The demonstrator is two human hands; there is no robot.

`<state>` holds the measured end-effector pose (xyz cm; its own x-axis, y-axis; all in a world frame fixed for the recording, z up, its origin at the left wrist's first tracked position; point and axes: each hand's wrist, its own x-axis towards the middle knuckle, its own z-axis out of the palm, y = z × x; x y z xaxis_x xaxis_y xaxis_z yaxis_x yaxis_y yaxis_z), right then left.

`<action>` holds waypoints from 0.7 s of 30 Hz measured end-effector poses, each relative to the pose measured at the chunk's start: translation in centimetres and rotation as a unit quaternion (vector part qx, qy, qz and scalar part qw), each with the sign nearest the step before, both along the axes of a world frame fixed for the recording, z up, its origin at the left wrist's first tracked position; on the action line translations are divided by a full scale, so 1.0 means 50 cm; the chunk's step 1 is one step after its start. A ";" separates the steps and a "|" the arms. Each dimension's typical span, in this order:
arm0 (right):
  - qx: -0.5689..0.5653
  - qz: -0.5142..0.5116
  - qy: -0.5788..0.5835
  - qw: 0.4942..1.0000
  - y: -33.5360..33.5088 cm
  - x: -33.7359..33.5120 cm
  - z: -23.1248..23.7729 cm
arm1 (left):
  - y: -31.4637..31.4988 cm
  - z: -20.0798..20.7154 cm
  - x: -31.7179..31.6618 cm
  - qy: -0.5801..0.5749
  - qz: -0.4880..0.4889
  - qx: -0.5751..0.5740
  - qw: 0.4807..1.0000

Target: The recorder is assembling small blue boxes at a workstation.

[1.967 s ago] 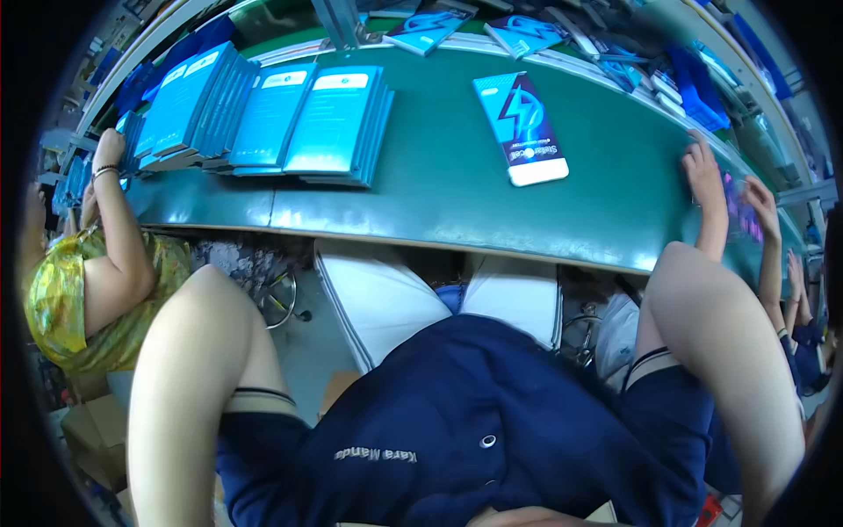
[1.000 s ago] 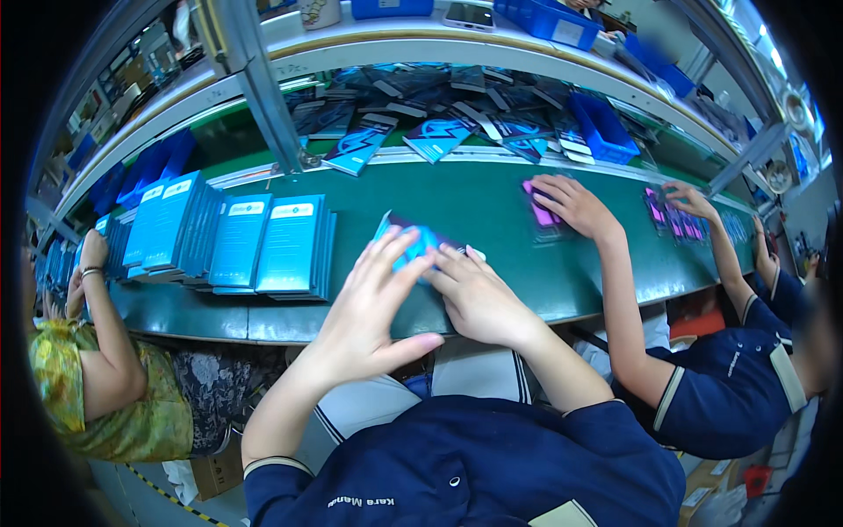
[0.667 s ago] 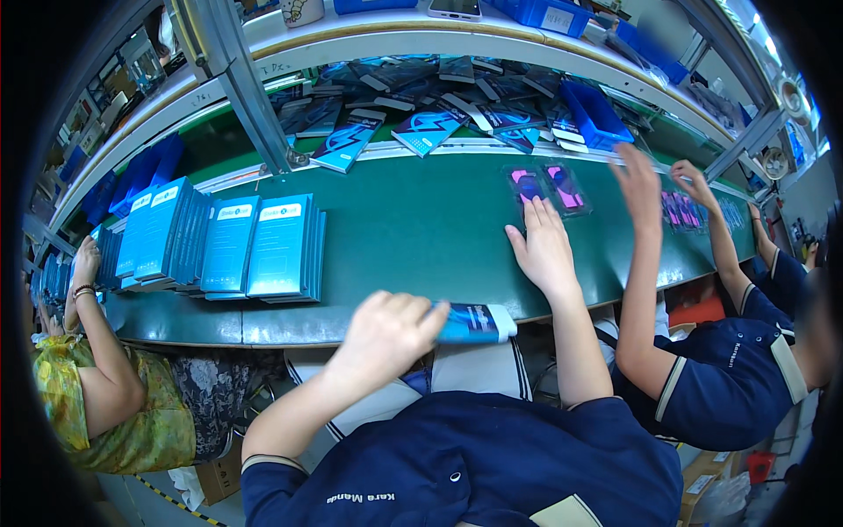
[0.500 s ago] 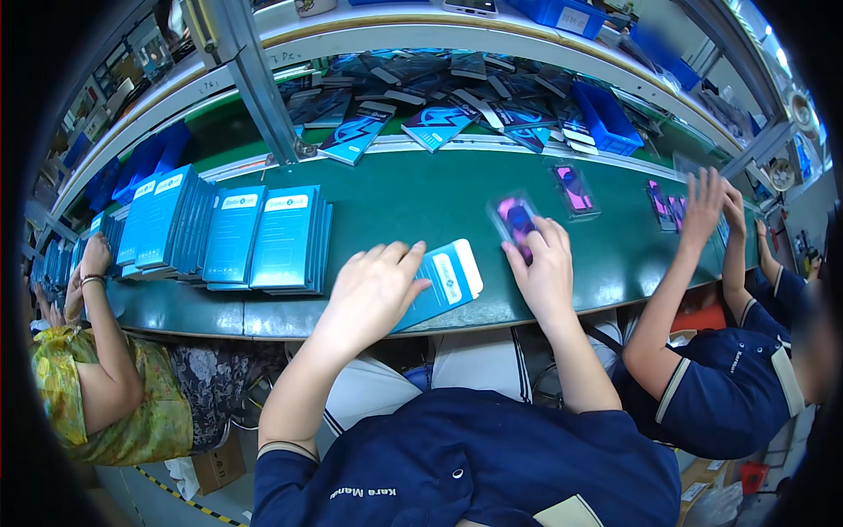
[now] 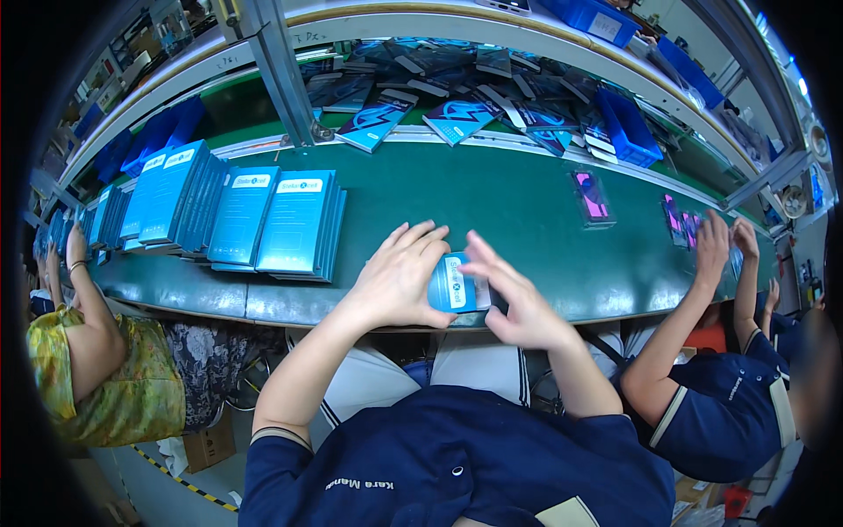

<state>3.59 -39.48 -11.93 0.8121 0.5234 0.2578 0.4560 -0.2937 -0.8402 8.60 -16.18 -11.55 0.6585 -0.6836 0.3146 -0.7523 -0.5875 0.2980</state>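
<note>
A flat blue carton [image 5: 448,286] with a white label lies on the green workbench right in front of me. My left hand [image 5: 399,277] grips it, fingers over its far edge and thumb along its near edge. At the carton's right end, my right hand [image 5: 520,303] has its fingers and thumb apart, with fingertips over the label and end flap. Whether anything is inside the carton cannot be seen. The nearest clear plastic pack [image 5: 592,200], with a pink and dark insert, lies farther back on the right.
Stacks of blue cartons [image 5: 294,224] stand on the left. Behind the bench, a pile of cartons [image 5: 457,119] lies beside a blue bin [image 5: 625,132]. A co-worker's hands [image 5: 716,246] are at the right beside more packs [image 5: 676,220]; another person's hand [image 5: 77,246] is at the left.
The plastic pack that was in my right hand is out of sight. My right hand has moved left to the carton's end. My left hand has shifted right with its grip on the carton.
</note>
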 end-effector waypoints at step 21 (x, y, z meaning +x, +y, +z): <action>0.337 -0.160 -0.123 0.919 0.163 0.056 0.038 | -0.079 0.033 -0.041 0.161 0.004 -0.693 0.703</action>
<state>6.39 -31.31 -10.06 0.7700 -0.0790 0.6331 0.6380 0.1034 -0.7631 6.55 -20.14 -9.92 0.8505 0.1359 0.5081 -0.5126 0.4300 0.7431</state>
